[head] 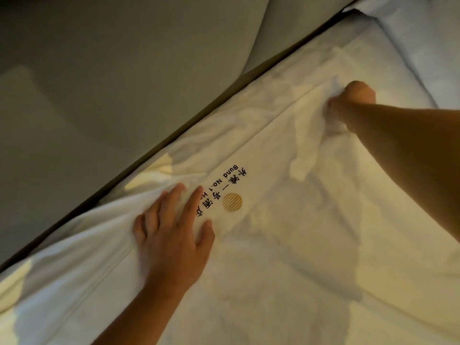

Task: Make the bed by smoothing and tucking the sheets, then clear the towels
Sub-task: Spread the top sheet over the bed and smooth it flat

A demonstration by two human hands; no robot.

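Sheet [286,245] lies under flat left hand [171,235].

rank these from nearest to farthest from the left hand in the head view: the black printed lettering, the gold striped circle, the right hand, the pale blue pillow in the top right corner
1. Black printed lettering: under the fingertips of the left hand, at the sheet's edge.
2. Gold striped circle: just right of those fingers.
3. Right hand: up and to the right, gripping bunched sheet.
4. Pale blue pillow: far top right corner.
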